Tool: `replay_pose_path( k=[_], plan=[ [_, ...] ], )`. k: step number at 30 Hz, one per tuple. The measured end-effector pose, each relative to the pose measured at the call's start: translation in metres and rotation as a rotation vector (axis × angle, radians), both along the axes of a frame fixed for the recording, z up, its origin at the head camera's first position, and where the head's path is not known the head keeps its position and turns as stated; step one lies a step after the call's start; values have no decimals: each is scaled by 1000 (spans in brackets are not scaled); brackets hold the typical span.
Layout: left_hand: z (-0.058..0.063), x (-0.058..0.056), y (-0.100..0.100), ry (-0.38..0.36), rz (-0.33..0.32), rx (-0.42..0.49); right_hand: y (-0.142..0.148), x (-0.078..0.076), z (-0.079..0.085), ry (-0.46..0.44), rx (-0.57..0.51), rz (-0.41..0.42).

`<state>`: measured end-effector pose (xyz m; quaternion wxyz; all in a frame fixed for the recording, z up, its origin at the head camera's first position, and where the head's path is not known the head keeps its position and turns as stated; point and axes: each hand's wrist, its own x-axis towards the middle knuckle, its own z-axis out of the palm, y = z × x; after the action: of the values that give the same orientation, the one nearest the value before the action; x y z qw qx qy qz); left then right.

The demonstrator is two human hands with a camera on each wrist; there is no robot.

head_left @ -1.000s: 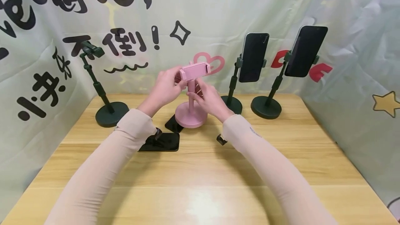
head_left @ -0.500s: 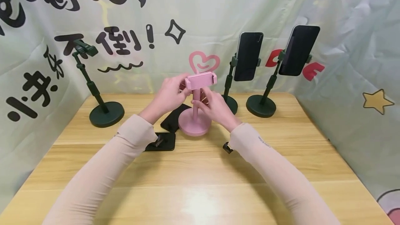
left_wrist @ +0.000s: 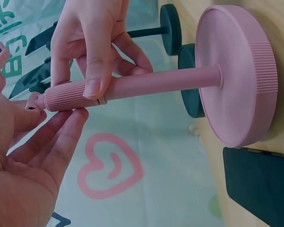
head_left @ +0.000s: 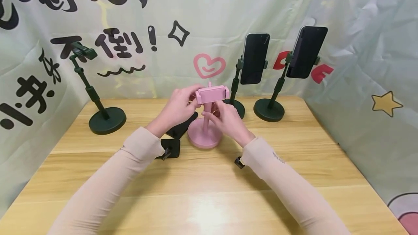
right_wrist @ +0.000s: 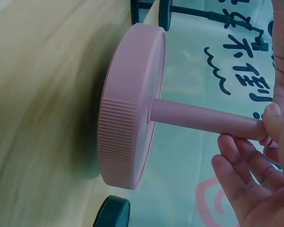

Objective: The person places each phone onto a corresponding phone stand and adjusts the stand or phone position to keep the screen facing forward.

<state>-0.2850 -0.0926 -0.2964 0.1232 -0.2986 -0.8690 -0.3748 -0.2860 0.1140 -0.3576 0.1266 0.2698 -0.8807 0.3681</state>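
Observation:
A pink phone stand (head_left: 205, 133) stands in the middle of the wooden table, its holder at the top facing me. My left hand (head_left: 179, 106) grips it just behind and below the holder, at the joint above the ribbed collar (left_wrist: 68, 96). Lower down, my right hand (head_left: 228, 119) pinches the post, its thumb on the collar's lower end in the left wrist view. The round base (right_wrist: 128, 109) has a ribbed patch on its edge. Left of the base lie a dark phone (head_left: 181, 128) and another black phone (head_left: 173, 148), partly hidden by my left arm.
Two dark green stands at the back right hold upright phones, one phone (head_left: 255, 59) nearer the middle, the other phone (head_left: 307, 52) farther right. A dark green stand (head_left: 107, 120) with an unoccupied holder is at the left. Printed cloth (head_left: 163, 3) hangs behind the table (head_left: 196, 191).
The pink stand has come toward me and slightly right with both hands on it, its holder now lower in the view. More of the angled dark phone shows; the head view has turned slightly right.

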Motion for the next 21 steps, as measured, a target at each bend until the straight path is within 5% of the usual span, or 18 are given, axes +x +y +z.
replay_pose_path(
  k=[21],
  plan=[
    [-8, 12, 9, -43, -86, 46, 16, 17, -14, -6, -3, -22]
  ],
)
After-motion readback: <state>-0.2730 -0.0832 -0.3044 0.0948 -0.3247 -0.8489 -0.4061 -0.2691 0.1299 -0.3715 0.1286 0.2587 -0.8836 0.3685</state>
